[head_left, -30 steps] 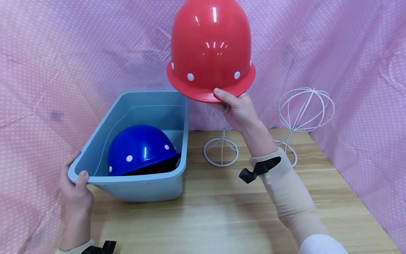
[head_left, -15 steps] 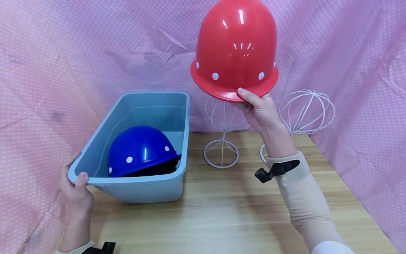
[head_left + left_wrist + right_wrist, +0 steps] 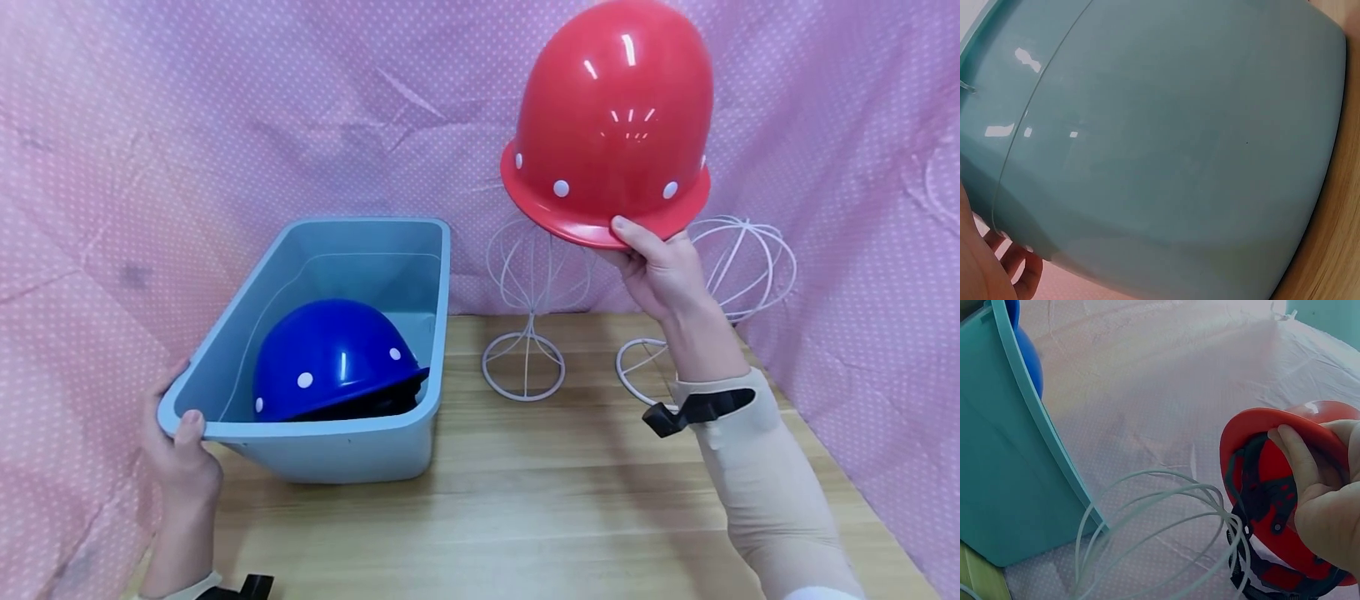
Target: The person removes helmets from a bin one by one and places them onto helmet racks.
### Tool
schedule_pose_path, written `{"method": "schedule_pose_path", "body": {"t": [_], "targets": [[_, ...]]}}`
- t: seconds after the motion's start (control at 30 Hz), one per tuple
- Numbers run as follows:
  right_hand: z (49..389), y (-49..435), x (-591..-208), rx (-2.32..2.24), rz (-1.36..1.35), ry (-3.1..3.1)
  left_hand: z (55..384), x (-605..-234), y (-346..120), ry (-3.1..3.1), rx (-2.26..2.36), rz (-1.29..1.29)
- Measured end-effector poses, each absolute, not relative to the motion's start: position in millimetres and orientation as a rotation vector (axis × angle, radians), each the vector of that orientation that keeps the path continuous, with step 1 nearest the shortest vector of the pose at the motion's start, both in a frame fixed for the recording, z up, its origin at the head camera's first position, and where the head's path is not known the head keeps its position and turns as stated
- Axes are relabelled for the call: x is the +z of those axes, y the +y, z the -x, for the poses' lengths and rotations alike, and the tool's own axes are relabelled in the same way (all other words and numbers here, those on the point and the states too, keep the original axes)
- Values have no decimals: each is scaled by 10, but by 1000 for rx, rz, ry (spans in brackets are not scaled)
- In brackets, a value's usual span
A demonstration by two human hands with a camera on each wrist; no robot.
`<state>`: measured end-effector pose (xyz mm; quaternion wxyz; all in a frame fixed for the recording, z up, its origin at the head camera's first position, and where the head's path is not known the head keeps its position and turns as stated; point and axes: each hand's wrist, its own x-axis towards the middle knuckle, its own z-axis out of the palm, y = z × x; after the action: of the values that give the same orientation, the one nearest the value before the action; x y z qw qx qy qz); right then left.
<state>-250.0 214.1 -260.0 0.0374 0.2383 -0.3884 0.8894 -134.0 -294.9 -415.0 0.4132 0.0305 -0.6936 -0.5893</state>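
My right hand (image 3: pixel 663 275) pinches the brim of a red hard hat (image 3: pixel 615 117), thumb on top and fingers underneath. The hat is held up dome-first, high over the right part of the table; its black inner harness (image 3: pixel 1266 494) shows in the right wrist view. Below and left of it stands a white wire hat stand (image 3: pixel 531 308), its top partly behind the brim. My left hand (image 3: pixel 183 467) grips the near left corner of a light blue plastic bin (image 3: pixel 322 454), thumb over the rim and fingers outside. Inside the bin lies a blue hard hat (image 3: pixel 330 358), tilted, with white dots.
A second white wire hat stand (image 3: pixel 757 267) stands farther right, partly hidden by my right hand and wrist. Everything rests on a wooden table (image 3: pixel 510 517). Pink dotted cloth (image 3: pixel 225 108) hangs behind and at both sides.
My right hand has carried the red hard hat to the right, from near the bin's right side to between the two stands, tilting it slightly. My left hand keeps its grip on the bin.
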Motion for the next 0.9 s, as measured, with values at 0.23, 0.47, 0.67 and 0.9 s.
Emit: {"method": "schedule_pose_path", "body": {"t": [0.23, 0.47, 0.67, 0.9], "targets": [[2473, 2290, -2620, 2755, -765, -1103, 1335, -4136, -2964, -1719, -1495, -82], [2404, 2464, -2590, 2738, -801, -1084, 1344, -4190, -2970, -1707, -1470, -77], [2372, 2641, -2577, 2762, -808, -1036, 1368, -4210, -2976, -1663, -1509, -39], [2336, 2851, -2579, 2770, -827, -994, 1384, -4228, -2960, -1606, -1565, -3]]}}
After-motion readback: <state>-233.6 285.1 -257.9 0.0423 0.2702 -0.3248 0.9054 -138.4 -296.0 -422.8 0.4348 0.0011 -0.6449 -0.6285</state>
